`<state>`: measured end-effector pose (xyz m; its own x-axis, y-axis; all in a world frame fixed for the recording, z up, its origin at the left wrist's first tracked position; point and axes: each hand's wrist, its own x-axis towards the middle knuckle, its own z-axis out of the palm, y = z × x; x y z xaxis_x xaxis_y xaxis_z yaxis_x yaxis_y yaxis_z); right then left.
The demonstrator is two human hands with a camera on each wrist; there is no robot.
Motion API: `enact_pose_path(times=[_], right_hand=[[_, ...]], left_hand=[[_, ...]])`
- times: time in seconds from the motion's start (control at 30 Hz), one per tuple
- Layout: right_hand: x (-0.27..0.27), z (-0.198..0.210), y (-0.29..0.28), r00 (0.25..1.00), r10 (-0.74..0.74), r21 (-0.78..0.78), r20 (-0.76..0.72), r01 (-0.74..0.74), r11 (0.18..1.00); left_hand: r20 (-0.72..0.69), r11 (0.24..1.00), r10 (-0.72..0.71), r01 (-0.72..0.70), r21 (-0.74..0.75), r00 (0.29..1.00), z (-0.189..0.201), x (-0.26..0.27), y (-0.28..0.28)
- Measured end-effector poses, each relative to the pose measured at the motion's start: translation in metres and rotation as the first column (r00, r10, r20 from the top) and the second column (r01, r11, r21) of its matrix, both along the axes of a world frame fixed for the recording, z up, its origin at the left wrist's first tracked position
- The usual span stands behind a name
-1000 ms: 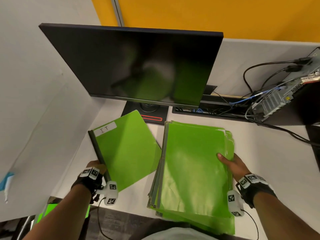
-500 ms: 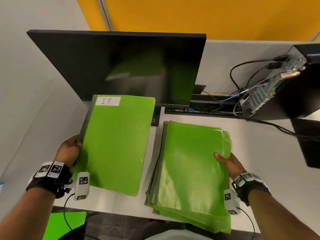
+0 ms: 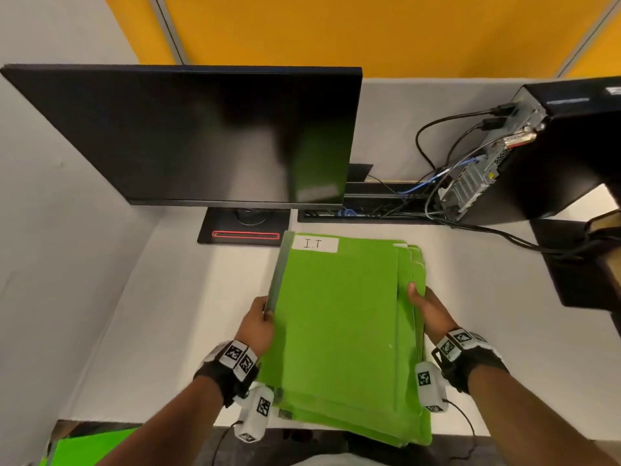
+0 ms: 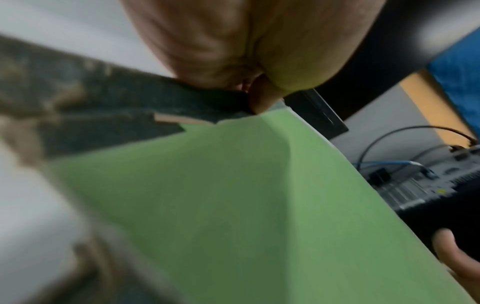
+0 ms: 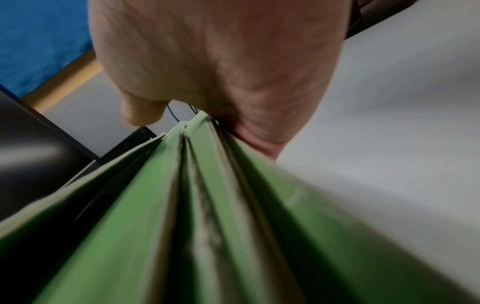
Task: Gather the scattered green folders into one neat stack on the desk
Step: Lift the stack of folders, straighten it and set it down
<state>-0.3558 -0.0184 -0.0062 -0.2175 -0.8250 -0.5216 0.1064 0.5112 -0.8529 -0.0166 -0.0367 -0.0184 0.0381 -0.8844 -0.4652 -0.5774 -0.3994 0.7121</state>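
A green folder with a white "I.T" label [image 3: 336, 317] lies over the stack of green folders [image 3: 415, 334] on the white desk [image 3: 161, 331]. My left hand [image 3: 260, 326] grips the labelled folder [image 4: 221, 205] by its dark left spine, thumb on top. At the stack's right edge my right hand [image 3: 428, 311] holds the folder edges [image 5: 207, 205], thumb on top and fingers hidden beneath. The stack's near end hangs over the desk's front edge. Another green folder [image 3: 90, 445] shows below desk level at the bottom left.
A black monitor [image 3: 201, 136] on its stand [image 3: 245, 230] fills the back of the desk. A desktop computer [image 3: 551, 153] with cables [image 3: 437, 183] stands at the back right. A grey partition wall [image 3: 50, 230] closes the left side.
My left hand has carried the labelled folder from the left of the desk rightward and laid it over the stack. The right hand has stayed at the stack's right edge.
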Motion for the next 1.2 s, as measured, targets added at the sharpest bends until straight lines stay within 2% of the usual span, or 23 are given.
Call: enact_pose_path(times=[0.1,0.3,0.37,0.43,0.5,0.6,0.73,0.83,0.9,0.97,1.03,1.13,1.2], right_hand=[[0.001,0.001,0.002,0.999,0.03,-0.025,-0.019,-0.03,0.999],[-0.009,-0.012,0.009,0.993,0.091,-0.01,-0.069,-0.092,0.996],[-0.011,-0.015,0.01,0.994,0.095,0.01,-0.059,-0.095,0.995],[-0.013,-0.018,0.013,0.994,0.105,0.021,-0.021,-0.104,0.994],[-0.016,-0.019,0.014,0.992,0.127,0.018,-0.008,-0.127,0.992],[-0.021,-0.021,0.016,0.988,0.153,-0.001,0.003,-0.153,0.988],[-0.021,-0.019,0.013,0.989,0.132,-0.017,0.062,-0.131,0.991],[-0.02,-0.022,0.012,0.991,0.067,-0.004,0.116,-0.067,0.998],[-0.02,-0.022,0.014,0.995,0.071,-0.02,0.077,-0.069,0.997],[-0.019,-0.018,0.015,0.995,0.098,-0.044,0.036,-0.096,0.994],[-0.019,-0.011,0.014,0.991,0.134,-0.074,0.014,-0.133,0.988],[-0.015,0.007,0.009,0.983,0.181,-0.143,0.033,-0.175,0.974],[-0.011,0.026,0.004,0.983,0.18,-0.2,0.015,-0.174,0.964]], left_hand=[[-0.097,0.996,-0.086,0.089,0.029,0.992,0.004,-0.019,0.003],[-0.219,0.943,-0.334,0.324,-0.082,0.917,0.0,-0.013,0.006],[-0.246,0.908,-0.413,0.418,-0.032,0.877,-0.006,-0.002,0.001],[-0.282,0.888,-0.432,0.459,0.034,0.857,-0.008,0.006,-0.004],[-0.357,0.902,-0.377,0.427,0.07,0.855,0.001,0.007,-0.009],[-0.493,0.945,-0.209,0.305,0.121,0.844,0.016,-0.007,-0.031],[-0.471,0.979,-0.092,0.166,0.118,0.877,0.029,-0.047,-0.05],[-0.436,0.982,-0.114,0.168,0.087,0.893,0.019,-0.061,-0.047],[-0.499,0.986,-0.081,0.141,0.084,0.863,0.016,-0.06,-0.047],[-0.576,0.986,0.052,0.05,0.16,0.816,0.016,-0.057,-0.052],[-0.579,0.969,0.145,0.005,0.249,0.802,0.022,-0.056,-0.057],[-0.582,0.969,0.14,0.01,0.247,0.801,0.035,-0.054,-0.056],[-0.598,0.982,0.134,-0.025,0.187,0.79,0.047,-0.051,-0.052]])
